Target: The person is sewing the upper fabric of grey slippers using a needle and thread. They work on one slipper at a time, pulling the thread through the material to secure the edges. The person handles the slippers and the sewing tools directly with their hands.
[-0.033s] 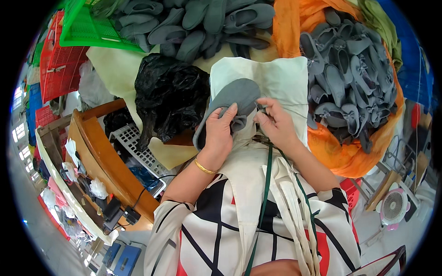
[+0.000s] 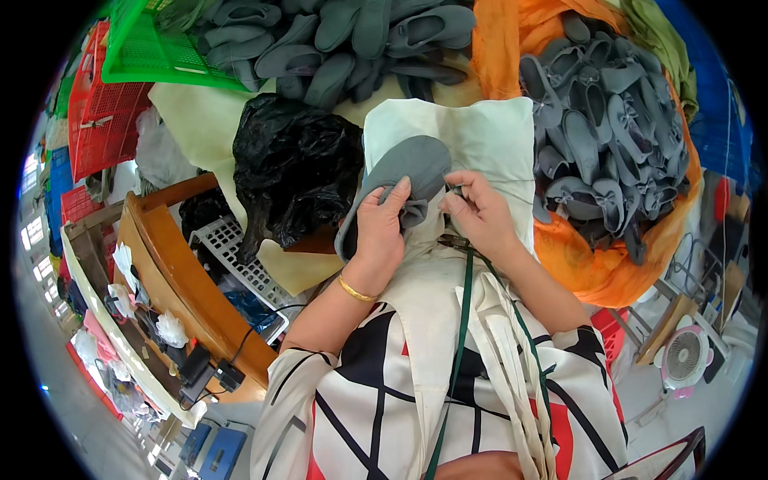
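Evidently this is close fingertip work, so a steady hold matters most. The left hand [image 2: 382, 224] presses its thumb on the upward face of a grey fabric shoe [image 2: 410, 164], its other fingers mostly hidden, in a firm grasp that leaves the far end free. That shoe is raised over the white cloth [image 2: 498, 132] on the lap, slanting from near left to far right, and a fabric bow [image 2: 414, 213] shows at its right edge. Just right of the shoe, the right hand [image 2: 480, 214] has thumb and forefinger close together; whether anything thin sits between them I cannot tell. The left grip would do best firm yet light — soft fabric like this probably creases under a hard squeeze, and the bow could flatten. Short movements from the right fingertips seem wiser than a tug, which might twist the shoe. The small metal tool [image 2: 454, 241] on a green cord [image 2: 459, 344] hangs just to the near side, so that cord is best held clear of the fingers — and the elbow clear of the orange cloth [image 2: 632, 276] with its heaped grey shoes [image 2: 588, 144].
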{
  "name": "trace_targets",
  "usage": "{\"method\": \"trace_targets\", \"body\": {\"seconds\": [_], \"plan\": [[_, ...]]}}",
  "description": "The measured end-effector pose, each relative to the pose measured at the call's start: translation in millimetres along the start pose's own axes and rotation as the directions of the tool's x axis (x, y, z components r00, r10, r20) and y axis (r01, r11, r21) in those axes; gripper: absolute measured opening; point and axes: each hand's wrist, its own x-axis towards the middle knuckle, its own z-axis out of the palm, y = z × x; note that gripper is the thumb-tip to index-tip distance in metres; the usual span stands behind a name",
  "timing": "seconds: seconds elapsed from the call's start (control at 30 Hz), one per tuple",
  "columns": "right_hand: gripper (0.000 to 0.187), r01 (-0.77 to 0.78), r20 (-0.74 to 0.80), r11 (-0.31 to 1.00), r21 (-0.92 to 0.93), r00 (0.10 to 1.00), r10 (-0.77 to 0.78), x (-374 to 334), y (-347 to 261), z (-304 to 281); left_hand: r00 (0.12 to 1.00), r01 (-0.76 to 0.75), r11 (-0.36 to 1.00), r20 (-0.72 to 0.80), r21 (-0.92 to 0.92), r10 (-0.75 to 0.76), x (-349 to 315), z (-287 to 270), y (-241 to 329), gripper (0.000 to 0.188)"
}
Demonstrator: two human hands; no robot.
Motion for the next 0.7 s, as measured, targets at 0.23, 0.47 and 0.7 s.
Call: {"method": "trace_targets", "body": {"seconds": [0.23,0.47,0.7], "plan": [[0.013,-0.156,0.096,0.975,-0.158,0.980,0.172,12,-13,9,0.998,-0.047,0.999,0.032,-0.023,0.048,10,-10,-10,0.019],[0.014,0.041,0.086,0.939,-0.341,0.996,-0.012,18,-12,12,0.999,-0.024,0.998,0.028,-0.060,0.026,7,-8,-7,0.016],[0.014,0.043,0.098,0.925,-0.379,0.995,-0.006,19,-19,12,1.000,0.003,0.998,0.015,-0.055,-0.002,7,-10,-7,0.017]]}}
